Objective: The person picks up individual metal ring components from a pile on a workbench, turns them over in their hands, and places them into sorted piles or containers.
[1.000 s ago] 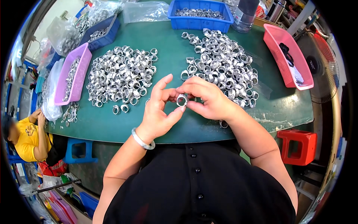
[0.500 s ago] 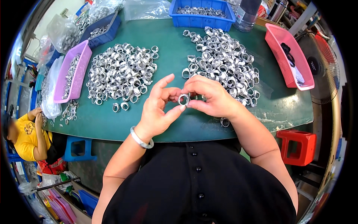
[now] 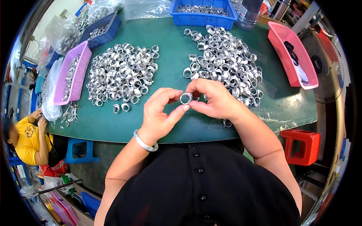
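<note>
**Fingertip handling of 1 metal ring [image 3: 181, 99]**

Nearest the wearer's black shirt [image 3: 169, 180], the left wrist is circled by a pale bracelet [image 3: 145, 142]. The ring is held up above the near part of the green table [image 3: 171, 56], its opening turned toward the head camera. Its right side is pinched between the thumb and forefinger of the right hand [image 3: 215, 98]. The thumb and forefinger of the left hand [image 3: 156, 113] are parted at the ring's left; whether both touch it cannot be told.

For a sound hold, light pressure should be applied at the band only, and the opening should be left uncovered so that the whole inner edge can be seen. If the grip is shifted, 1 hand should be kept closed on the band; otherwise, a slip is likely.

Just beside the right wrist, 1 loose ring [image 3: 227, 122] is found; 2 stray rings [image 3: 120, 108] are found ahead of the left forearm. Farther off, 2 heaps are laid out: a left heap [image 3: 122, 73] and a right heap [image 3: 224, 62]. The fingertips are best positioned between them, so that a dropped piece is not mixed in. Beyond, more rings are contained in a blue tray [image 3: 203, 21].
</note>
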`<state>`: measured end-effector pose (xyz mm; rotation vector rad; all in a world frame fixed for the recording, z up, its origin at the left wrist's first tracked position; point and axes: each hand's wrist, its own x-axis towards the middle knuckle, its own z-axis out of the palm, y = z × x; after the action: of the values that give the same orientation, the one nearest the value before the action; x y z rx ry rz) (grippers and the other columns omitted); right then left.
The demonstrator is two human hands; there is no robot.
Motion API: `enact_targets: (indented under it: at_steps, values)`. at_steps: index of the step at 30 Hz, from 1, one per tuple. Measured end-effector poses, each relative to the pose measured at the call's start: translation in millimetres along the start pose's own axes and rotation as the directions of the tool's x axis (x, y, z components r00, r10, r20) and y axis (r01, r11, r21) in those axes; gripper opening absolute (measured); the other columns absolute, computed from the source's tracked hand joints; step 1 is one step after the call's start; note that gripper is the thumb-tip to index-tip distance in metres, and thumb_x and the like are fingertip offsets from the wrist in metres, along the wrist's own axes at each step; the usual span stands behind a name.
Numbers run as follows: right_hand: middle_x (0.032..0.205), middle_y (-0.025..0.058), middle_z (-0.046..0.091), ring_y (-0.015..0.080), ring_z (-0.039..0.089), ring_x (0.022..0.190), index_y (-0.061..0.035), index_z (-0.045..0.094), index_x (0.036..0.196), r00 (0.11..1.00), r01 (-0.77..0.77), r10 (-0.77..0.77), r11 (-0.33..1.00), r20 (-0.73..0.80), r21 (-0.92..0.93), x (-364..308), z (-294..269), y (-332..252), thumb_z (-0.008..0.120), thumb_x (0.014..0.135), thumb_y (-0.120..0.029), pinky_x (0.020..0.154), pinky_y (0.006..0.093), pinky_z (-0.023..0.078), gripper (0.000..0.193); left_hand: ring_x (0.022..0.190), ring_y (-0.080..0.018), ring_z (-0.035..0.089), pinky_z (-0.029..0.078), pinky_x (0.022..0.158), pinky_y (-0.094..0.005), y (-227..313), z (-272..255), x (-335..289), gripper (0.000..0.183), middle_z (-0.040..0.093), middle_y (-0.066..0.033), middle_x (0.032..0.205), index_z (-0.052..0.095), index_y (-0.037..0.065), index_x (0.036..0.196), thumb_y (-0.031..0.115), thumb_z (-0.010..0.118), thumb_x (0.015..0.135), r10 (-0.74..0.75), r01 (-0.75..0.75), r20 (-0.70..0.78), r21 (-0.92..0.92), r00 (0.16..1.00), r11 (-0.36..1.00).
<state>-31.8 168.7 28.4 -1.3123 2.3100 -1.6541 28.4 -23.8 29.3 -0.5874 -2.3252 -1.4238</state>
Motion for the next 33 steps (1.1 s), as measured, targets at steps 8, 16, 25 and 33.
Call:
enact_targets:
  at_steps: [8,16,25,33]
  values:
    - [0.085,0.008,0.062,0.0171,0.063,0.073,-0.0015,0.059,0.098,1.0,0.009,-0.009,1.0,-0.01,0.0,0,-1,-2,0.07,0.075,0.002,0.066,0.0286,0.052,0.026,0.073,-0.0154,0.063,0.052,0.066,-0.0262,-5,5,-4,0.031,0.064,-0.0084,0.085,0.063,0.0,0.106,0.002,0.072,0.077,-0.064,0.061,-0.039,-0.071,0.997,0.996]
    - [0.083,0.0072,0.062,0.0188,0.064,0.072,-0.0036,0.059,0.096,1.0,0.006,-0.005,0.999,-0.023,0.045,1,-1,-4,0.07,0.076,-0.001,0.064,0.0293,0.052,0.022,0.075,-0.0135,0.062,0.051,0.068,-0.0256,-12,7,-8,0.033,0.064,-0.0077,0.086,0.063,0.0,0.11,0.002,0.07,0.078,-0.094,0.085,-0.048,-0.166,0.994,0.982]
    - [0.082,0.0063,0.062,0.0143,0.062,0.072,-0.0024,0.06,0.104,0.999,0.021,-0.014,0.992,-0.05,0.126,0,-2,0,0.072,0.076,-0.006,0.062,0.0269,0.05,0.03,0.082,-0.0141,0.062,0.049,0.079,-0.0262,-12,1,-8,0.027,0.066,-0.0072,0.095,0.056,-0.003,0.117,0.011,0.056,0.094,-0.463,0.478,0.26,-0.753,0.847,0.452]
    - [0.083,0.0078,0.062,0.0158,0.063,0.073,-0.0012,0.06,0.104,0.998,0.036,-0.029,0.992,-0.064,0.123,-1,-1,2,0.066,0.08,-0.001,0.063,0.0281,0.05,0.025,0.081,-0.0157,0.059,0.05,0.076,-0.0306,-12,0,-8,0.03,0.062,-0.0058,0.092,0.056,0.0,0.116,0.022,0.052,0.097,-0.453,0.509,0.353,-0.812,0.818,0.286]
